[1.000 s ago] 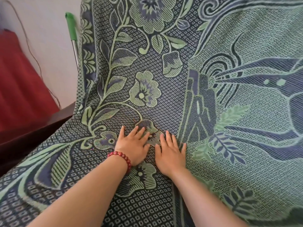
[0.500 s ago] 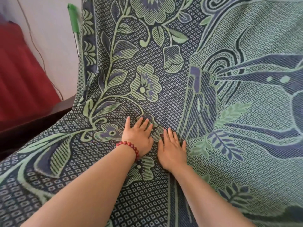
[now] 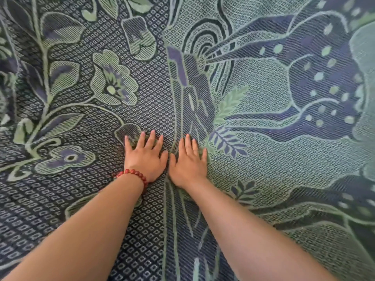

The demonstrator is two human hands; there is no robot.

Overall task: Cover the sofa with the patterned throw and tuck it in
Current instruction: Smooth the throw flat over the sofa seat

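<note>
The patterned throw is filling the whole view, lying over the sofa, whose own surface is hidden everywhere beneath it. Two hands are pressing flat on the cloth just below centre, side by side and nearly touching at the thumbs: the left hand, wearing one red bead bracelet at the wrist, and the right hand at its 3 o'clock. Both are lying open, fingers spread and extended toward 12 o'clock, gripping nothing. The fingertips are sitting along a shallow crease where seat seems to be meeting backrest, so the tucking step appears to be in hand, with the draping largely done. The next move probably calls for driving the fingertips deeper into that fold, then working outward toward 9 and 3 o'clock to seat the slack evenly.
</note>
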